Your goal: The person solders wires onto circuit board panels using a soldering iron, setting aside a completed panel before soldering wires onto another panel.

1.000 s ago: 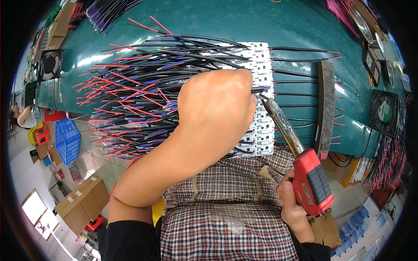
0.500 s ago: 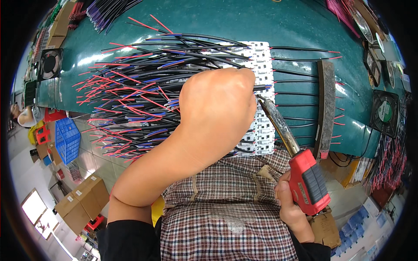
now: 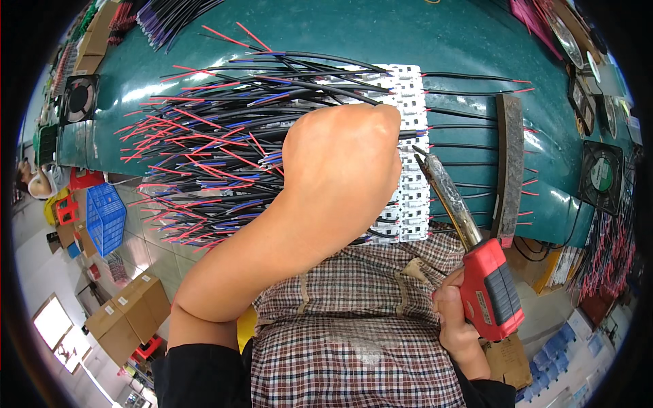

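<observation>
My right hand (image 3: 454,313) grips a red-and-black soldering gun (image 3: 491,292), whose long metal barrel slants up and left. Its tip (image 3: 416,149) hovers over or rests on the white circuit boards (image 3: 411,183); contact is hard to judge. Over the boards' left part my left hand (image 3: 343,146) is closed, with its fingers curled under and mostly hidden. A black cable end (image 3: 411,134) pokes out from beneath it, seemingly pinched there. Several black cables (image 3: 224,146) with bare red and blue wire ends fan out to the left.
A dark bar (image 3: 509,170) lies across the cables right of the boards on the green table (image 3: 326,30). Small fans (image 3: 602,175) stand at both sides. A blue crate (image 3: 105,219) and cardboard boxes (image 3: 129,316) sit on the floor at left, where another person (image 3: 41,182) shows.
The soldering gun has shifted right and slightly down, its tip drawing away from my left hand's fingers. My left hand has barely moved and stays closed.
</observation>
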Available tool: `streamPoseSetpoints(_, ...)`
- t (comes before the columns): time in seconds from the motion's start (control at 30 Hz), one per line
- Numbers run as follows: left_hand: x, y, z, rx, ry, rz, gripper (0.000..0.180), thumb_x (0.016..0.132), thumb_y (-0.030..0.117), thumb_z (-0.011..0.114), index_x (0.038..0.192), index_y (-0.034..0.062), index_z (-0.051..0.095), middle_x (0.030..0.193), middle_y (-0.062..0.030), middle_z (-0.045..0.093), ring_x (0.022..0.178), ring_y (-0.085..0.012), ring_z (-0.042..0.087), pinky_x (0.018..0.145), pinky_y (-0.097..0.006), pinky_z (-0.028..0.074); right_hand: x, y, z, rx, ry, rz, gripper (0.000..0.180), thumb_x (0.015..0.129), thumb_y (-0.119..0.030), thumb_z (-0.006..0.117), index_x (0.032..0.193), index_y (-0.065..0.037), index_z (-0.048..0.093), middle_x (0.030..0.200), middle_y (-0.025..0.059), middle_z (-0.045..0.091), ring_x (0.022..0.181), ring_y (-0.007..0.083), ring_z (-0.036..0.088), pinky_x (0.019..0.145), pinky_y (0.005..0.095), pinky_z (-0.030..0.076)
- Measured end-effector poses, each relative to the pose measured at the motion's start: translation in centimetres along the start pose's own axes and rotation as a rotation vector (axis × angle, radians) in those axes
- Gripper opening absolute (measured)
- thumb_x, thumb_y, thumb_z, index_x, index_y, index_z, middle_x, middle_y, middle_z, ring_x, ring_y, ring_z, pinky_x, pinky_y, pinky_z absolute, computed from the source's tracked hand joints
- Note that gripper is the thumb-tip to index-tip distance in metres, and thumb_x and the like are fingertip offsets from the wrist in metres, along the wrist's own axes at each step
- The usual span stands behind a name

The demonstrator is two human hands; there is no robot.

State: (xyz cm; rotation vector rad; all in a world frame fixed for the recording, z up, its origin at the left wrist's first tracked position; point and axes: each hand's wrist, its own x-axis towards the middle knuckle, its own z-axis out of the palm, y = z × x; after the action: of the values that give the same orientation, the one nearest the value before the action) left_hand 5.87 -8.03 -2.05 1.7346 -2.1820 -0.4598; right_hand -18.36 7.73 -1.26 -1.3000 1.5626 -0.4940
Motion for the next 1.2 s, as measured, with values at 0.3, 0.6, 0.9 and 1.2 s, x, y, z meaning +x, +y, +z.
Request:
streamPoseSetpoints(0.3,0.1,0.1,-0.6,-0.069,-0.074,-0.046,0.011,0.082,0.013,0.073,0.083,0.0026,0.068,0.073,-0.0114,0.068,0.068,-0.0276,0.069,0.064,-0.042,0.052,-0.2,1.0,0.8,0.138,0.06,-0.108,0.017,0.101,-0.011,0.053,0.114,-0.001,0.045,0.078,0.0057,0.05,0.055,0.0095,0.042,0.053,0.0257,0.038)
streamPoseSetpoints(0.6,-0.7,0.5,-1.3,-0.106,0.287,0.12,0.009,0.084,0.007,0.074,0.087,0.0024,0.067,0.076,-0.0093,0.066,0.063,-0.0234,0.065,0.056,-0.033,0.048,-0.9,0.3,0.2,0.231,0.003,-0.084,0.021,0.1,-0.007,0.05,0.12,0.0,0.046,0.077,0.0052,0.05,0.055,0.0091,0.041,0.054,0.0255,0.039)
streamPoseSetpoints(0.9,-2.4,0.3,0.6,-0.081,0.144,0.032,0.011,0.077,0.011,0.078,0.079,0.0062,0.068,0.061,-0.0048,0.06,0.054,-0.0238,0.061,0.053,-0.037,0.046,-1.9,1.6,0.2,0.064,0.06,0.06,0.024,0.084,-0.007,0.073,0.106,-0.001,0.068,0.09,0.0121,0.068,0.079,0.0258,0.068,0.072,0.0364,0.055)
streamPoseSetpoints(1.2,-2.3,0.3,0.8,-0.076,0.126,0.032,0.012,0.076,0.011,0.079,0.08,0.0048,0.069,0.062,-0.0059,0.061,0.055,-0.0235,0.061,0.053,-0.037,0.047,-0.5,1.4,0.6,0.03,0.048,-0.042,0.023,0.082,-0.006,0.074,0.104,0.0,0.068,0.089,0.0132,0.067,0.076,0.0292,0.067,0.07,0.0379,0.054)
